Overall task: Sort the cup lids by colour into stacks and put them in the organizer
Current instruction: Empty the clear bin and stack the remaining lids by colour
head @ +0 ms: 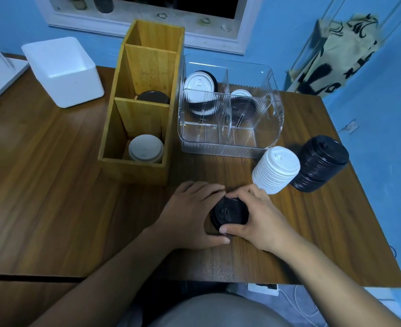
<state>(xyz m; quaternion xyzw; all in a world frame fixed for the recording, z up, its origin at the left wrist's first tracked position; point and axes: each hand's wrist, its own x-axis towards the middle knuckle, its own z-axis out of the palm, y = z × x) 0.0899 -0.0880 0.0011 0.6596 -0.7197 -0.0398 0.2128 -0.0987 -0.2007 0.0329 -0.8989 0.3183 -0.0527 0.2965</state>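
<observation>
Table [53, 185], wood grain, seen from above.

Hands: the left hand [190, 215] and right hand [260, 220] meet at the near centre of the table. Both are curled round a short black stack [229, 212] of lids that sits on the tabletop. The left hand grips it from 9 o'clock, the right from 3 o'clock. The right thumb lies on the rim at 6 o'clock, and the fingertips of both hands close in at 12 o'clock.

Wooden organizer [133, 171]: stands at 11 o'clock from the hands, with three compartments in a row running away from the viewer. The nearest compartment holds white lids [145, 148] and the middle one holds black lids [153, 96]. The contents of the farthest cannot be seen.

Clear bin [218, 147]: stands at 12 o'clock, just beside the wooden organizer, and is divided inside. In its far left section a white lid [199, 84] leans with dark lids behind it. The section to the right holds a second white lid [240, 93] above dark lids.

Loose stacks: a tall white stack [276, 169] stands at 1 o'clock from the hands and appears tilted. A tall black stack [319, 164] stands at 2 o'clock and touches it. Both are on the table, in front of the clear bin.

Other: a white box [63, 69] stands at 10 o'clock, at the far left of the table
</observation>
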